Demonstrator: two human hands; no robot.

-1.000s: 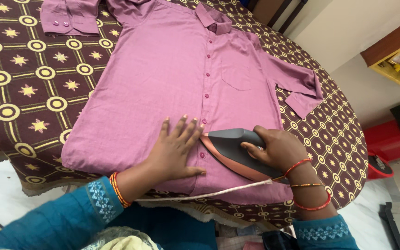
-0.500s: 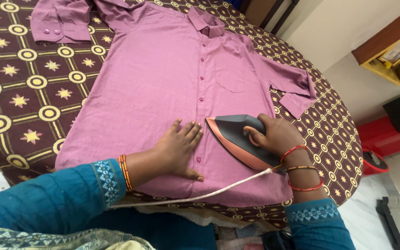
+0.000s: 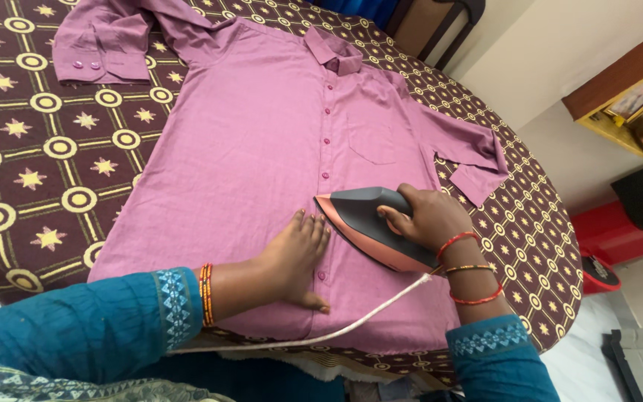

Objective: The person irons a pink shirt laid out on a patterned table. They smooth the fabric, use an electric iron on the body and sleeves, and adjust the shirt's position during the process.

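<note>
Head view shows the right hand (image 3: 429, 217) wrapped tight around the iron (image 3: 372, 223), which has slid a bit further up the pink shirt (image 3: 262, 134) toward the buttons. Her left hand (image 3: 295, 257) stays flat and open just beside it, holding nothing, pressing the shirt smooth on the table (image 3: 31, 179).

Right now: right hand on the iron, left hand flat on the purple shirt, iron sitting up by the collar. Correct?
Not the collar. The head view shows the iron low on the purple shirt, near its hem. The right hand grips it; the left hand lies flat on the shirt.
</note>
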